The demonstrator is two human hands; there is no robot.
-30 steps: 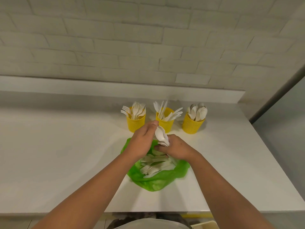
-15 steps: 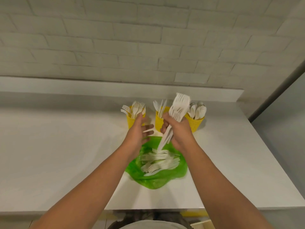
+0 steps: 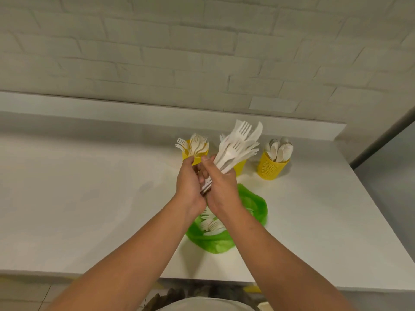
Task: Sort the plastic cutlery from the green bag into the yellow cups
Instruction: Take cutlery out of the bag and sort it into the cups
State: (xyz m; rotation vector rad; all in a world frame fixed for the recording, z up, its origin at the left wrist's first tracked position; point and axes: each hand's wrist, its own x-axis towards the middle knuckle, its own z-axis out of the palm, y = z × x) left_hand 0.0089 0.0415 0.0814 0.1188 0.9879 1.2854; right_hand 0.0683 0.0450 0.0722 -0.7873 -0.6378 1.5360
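Note:
My right hand (image 3: 221,187) grips a fanned bundle of white plastic forks (image 3: 238,147) by the handles, tines pointing up and to the right, above the green bag (image 3: 256,207). My left hand (image 3: 188,182) closes on the same handles from the left. More forks (image 3: 211,223) lie inside the bag, on the white counter (image 3: 89,198). Behind stand three yellow cups: the left cup (image 3: 190,157) with forks, the middle cup (image 3: 239,166) mostly hidden by the bundle, and the right cup (image 3: 270,166) with spoons.
A white brick wall (image 3: 202,52) and a low ledge (image 3: 112,106) run behind the cups. The counter's front edge (image 3: 67,273) lies near my body, and its right edge (image 3: 381,212) drops off beside a grey wall.
The head camera has shifted. My left hand has closed in on the handles of the fork bundle that my right hand lifted out of the bag, and the bundle sits higher, before the middle cup.

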